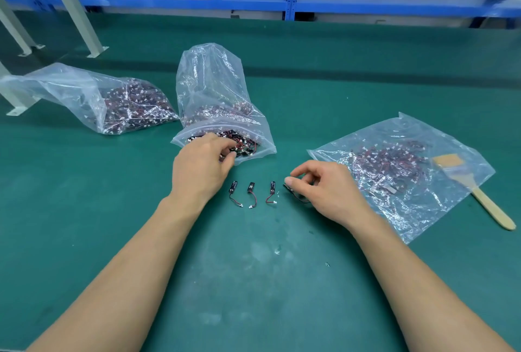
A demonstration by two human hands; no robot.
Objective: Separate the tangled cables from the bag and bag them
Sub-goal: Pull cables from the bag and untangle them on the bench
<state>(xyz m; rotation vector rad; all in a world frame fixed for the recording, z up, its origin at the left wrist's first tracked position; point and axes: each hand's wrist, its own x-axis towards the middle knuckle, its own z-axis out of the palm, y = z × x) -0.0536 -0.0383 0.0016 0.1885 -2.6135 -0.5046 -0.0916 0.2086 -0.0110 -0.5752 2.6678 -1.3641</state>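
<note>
An open clear bag (214, 92) full of tangled black-and-red cables stands at the middle of the green table. My left hand (201, 167) reaches into its mouth, fingers curled among the cables (242, 144). Three separated cables lie in a row in front: one (234, 192), a second (251, 193) and a third (271, 193), each with a black body and a white plug. My right hand (321, 186) pinches a fourth cable (296, 196) against the table just right of that row. A flat clear bag (400, 171) with loose cables lies to the right.
Another filled clear bag (93, 98) lies at the left. A wooden-handled brush (476, 191) rests partly on the flat bag at the right. Grey frame legs (76, 10) stand at the back left, and blue shelving (290, 2) runs along the far edge.
</note>
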